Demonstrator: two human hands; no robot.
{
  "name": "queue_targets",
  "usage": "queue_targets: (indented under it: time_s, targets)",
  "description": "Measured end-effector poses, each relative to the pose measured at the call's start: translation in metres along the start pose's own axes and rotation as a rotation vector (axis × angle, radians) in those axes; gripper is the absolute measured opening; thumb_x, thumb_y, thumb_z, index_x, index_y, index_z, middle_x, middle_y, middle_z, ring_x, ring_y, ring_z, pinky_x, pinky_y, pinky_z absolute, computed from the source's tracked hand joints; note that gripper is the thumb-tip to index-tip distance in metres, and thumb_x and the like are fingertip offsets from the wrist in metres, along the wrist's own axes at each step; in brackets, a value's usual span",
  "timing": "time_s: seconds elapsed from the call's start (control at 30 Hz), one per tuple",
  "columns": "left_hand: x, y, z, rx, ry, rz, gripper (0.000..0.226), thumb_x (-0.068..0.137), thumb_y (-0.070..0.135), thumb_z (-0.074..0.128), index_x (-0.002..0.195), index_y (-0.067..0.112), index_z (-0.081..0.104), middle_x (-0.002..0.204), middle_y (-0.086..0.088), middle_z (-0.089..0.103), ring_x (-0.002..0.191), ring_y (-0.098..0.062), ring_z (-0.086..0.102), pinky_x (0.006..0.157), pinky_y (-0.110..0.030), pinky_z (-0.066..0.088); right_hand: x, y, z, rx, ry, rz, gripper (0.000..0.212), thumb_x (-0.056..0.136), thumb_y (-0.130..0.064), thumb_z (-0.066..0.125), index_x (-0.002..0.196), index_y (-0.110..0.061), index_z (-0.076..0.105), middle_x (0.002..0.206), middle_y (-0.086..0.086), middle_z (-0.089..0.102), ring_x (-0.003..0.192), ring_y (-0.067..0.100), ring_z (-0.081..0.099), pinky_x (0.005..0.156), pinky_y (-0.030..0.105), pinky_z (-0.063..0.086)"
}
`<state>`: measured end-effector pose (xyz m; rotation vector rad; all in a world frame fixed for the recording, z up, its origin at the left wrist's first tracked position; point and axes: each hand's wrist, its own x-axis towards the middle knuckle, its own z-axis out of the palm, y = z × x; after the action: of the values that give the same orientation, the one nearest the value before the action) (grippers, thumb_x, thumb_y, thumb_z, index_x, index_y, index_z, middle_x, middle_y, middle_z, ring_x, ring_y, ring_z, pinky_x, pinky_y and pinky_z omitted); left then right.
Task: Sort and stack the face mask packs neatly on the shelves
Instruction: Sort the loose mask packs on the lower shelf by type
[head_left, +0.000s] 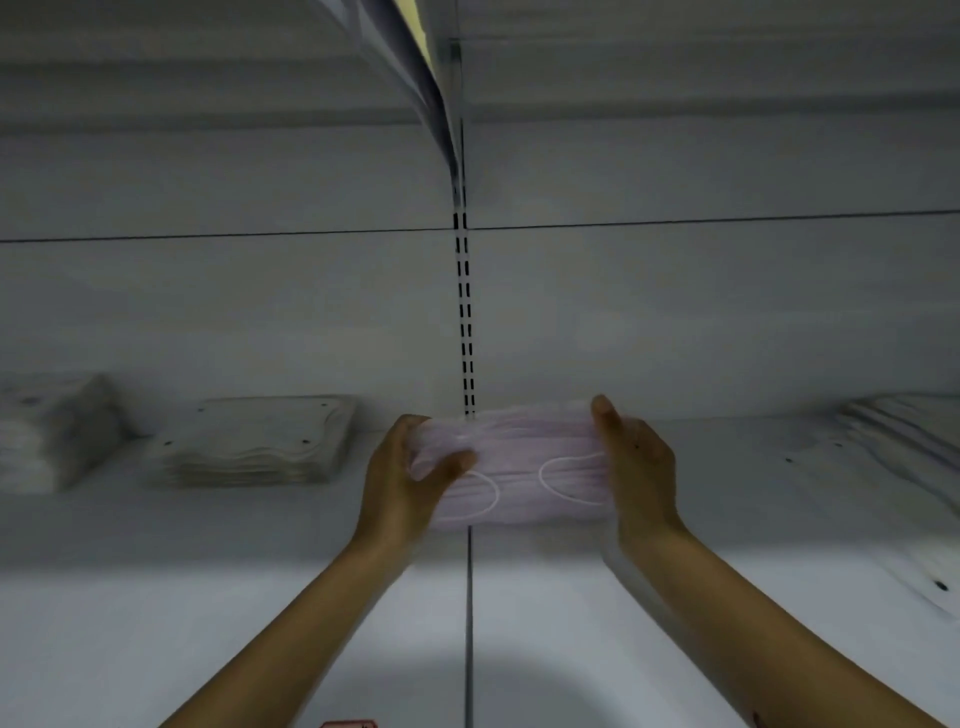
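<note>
Pale pink and soft-looking, the mask pack (519, 470) is sitting between both hands, held up over the white shelf (727, 597) right where the slotted upright (464, 322) is running down behind it. The left hand (410, 478) is gripping the pack's left end, thumb curling over the top face and fingers wrapping behind; the right hand (636, 467) is clamping the right end, thumb up along the far edge, palm pressing the side. Both hands are closing firmly on it, nothing else in either. The white ear loops (566, 478) are showing through the wrapper, just inside the right palm, with another loop under the left thumb. This is looking like a light, floppy bundle: the pleated layers are bowing slightly between the two grips, so it would probably sag or fan out if held by one end only. The wrapper is likely slick, so holding at the short ends with thumbs on top seems the safest hold, keeping it flat. Off beyond the left hand, a flat stack of pale packs (249, 441) is resting on the shelf, and farther left another blurred pile (49, 431); out past the right hand more packs (904, 431) are lying at the shelf's far side. Blur is hiding finer detail.
</note>
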<state>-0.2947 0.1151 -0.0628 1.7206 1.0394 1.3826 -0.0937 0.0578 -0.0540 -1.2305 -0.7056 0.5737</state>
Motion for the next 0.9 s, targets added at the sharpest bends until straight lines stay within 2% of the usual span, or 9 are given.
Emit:
queue_targets:
  time_s: [0.17, 0.2, 0.23, 0.33, 0.47, 0.53, 0.67, 0.8, 0.9]
  targets:
    - [-0.012, -0.016, -0.020, 0.037, -0.272, -0.030, 0.065, 0.053, 0.019, 0.093, 0.103, 0.040, 0.057, 0.098, 0.019, 0.063, 0.089, 0.009, 0.059, 0.070, -0.008, 0.046, -0.001, 0.010, -0.008, 0.096, 0.069, 0.086, 0.040, 0.087, -0.041, 0.065, 0.083, -0.001, 0.061, 0.081, -0.001, 0.038, 0.077, 0.010, 0.035, 0.067, 0.030, 0.035]
    - [-0.015, -0.021, -0.020, 0.026, -0.312, -0.069, 0.070, 0.050, 0.025, 0.094, 0.105, 0.047, 0.057, 0.101, 0.021, 0.063, 0.092, 0.004, 0.060, 0.072, -0.010, 0.046, -0.002, 0.010, -0.007, 0.121, 0.089, 0.102, 0.047, 0.089, -0.038, 0.065, 0.093, 0.009, 0.064, 0.081, 0.012, 0.059, 0.078, 0.025, 0.054, 0.076, 0.031, 0.041]
    - [-0.016, -0.022, -0.019, 0.014, -0.317, -0.093, 0.074, 0.048, 0.028, 0.095, 0.106, 0.052, 0.056, 0.105, 0.025, 0.062, 0.096, 0.002, 0.060, 0.075, -0.012, 0.046, -0.003, 0.009, -0.005, 0.137, 0.103, 0.106, 0.048, 0.090, -0.035, 0.064, 0.098, 0.012, 0.063, 0.105, 0.025, 0.066, 0.097, 0.036, 0.061, 0.083, 0.032, 0.044]
    - [-0.010, -0.023, -0.014, -0.036, -0.277, -0.134, 0.083, 0.049, 0.031, 0.090, 0.119, 0.047, 0.049, 0.121, 0.020, 0.051, 0.109, -0.005, 0.053, 0.089, -0.022, 0.046, 0.000, 0.003, 0.004, 0.076, 0.110, 0.060, 0.032, 0.092, -0.035, 0.061, 0.081, -0.005, 0.065, 0.073, -0.006, 0.063, 0.077, 0.013, 0.056, 0.075, 0.026, 0.041]
    - [0.000, -0.033, -0.023, -0.001, -0.370, -0.172, 0.078, 0.052, 0.051, 0.091, 0.120, 0.026, 0.061, 0.114, 0.003, 0.069, 0.107, -0.017, 0.065, 0.097, -0.042, 0.051, 0.002, 0.007, -0.005, -0.108, -0.032, 0.016, 0.058, 0.087, -0.058, 0.054, 0.076, -0.001, 0.058, 0.068, -0.003, 0.055, 0.066, 0.010, 0.050, 0.067, 0.023, 0.039]
    - [0.003, -0.042, -0.028, 0.033, -0.338, -0.176, 0.075, 0.055, 0.049, 0.087, 0.119, 0.020, 0.063, 0.113, -0.001, 0.071, 0.108, -0.019, 0.066, 0.097, -0.043, 0.050, 0.004, 0.010, -0.013, -0.320, -0.152, -0.004, 0.054, 0.078, -0.061, 0.053, 0.075, -0.007, 0.053, 0.069, -0.002, 0.052, 0.066, 0.012, 0.048, 0.062, 0.020, 0.037]
    - [0.023, -0.048, -0.028, 0.138, -0.217, -0.271, 0.110, 0.042, 0.046, 0.090, 0.136, 0.014, 0.042, 0.131, -0.002, 0.055, 0.117, -0.020, 0.056, 0.093, -0.030, 0.047, 0.021, 0.023, -0.007, -0.567, -0.229, 0.002, 0.036, 0.079, -0.034, 0.077, 0.099, -0.010, 0.059, 0.095, 0.004, 0.065, 0.088, 0.022, 0.060, 0.071, 0.029, 0.043]
    - [0.052, -0.053, -0.029, 0.338, -0.142, -0.267, 0.115, 0.064, 0.018, 0.090, 0.151, 0.008, 0.016, 0.149, -0.015, 0.036, 0.131, -0.029, 0.043, 0.105, -0.035, 0.035, 0.043, 0.024, 0.029, -0.750, -0.296, 0.052, 0.057, 0.082, -0.034, 0.074, 0.126, -0.007, 0.050, 0.122, 0.012, 0.058, 0.110, 0.026, 0.056, 0.078, 0.026, 0.039]
    - [0.050, -0.062, -0.030, 0.513, -0.053, -0.134, 0.099, 0.070, 0.022, 0.086, 0.148, 0.006, 0.027, 0.146, -0.019, 0.036, 0.133, -0.033, 0.039, 0.106, -0.037, 0.035, 0.053, 0.032, 0.048, -0.781, -0.317, 0.072, 0.079, 0.081, -0.038, 0.074, 0.144, -0.011, 0.034, 0.138, 0.014, 0.051, 0.123, 0.031, 0.052, 0.094, 0.033, 0.043]
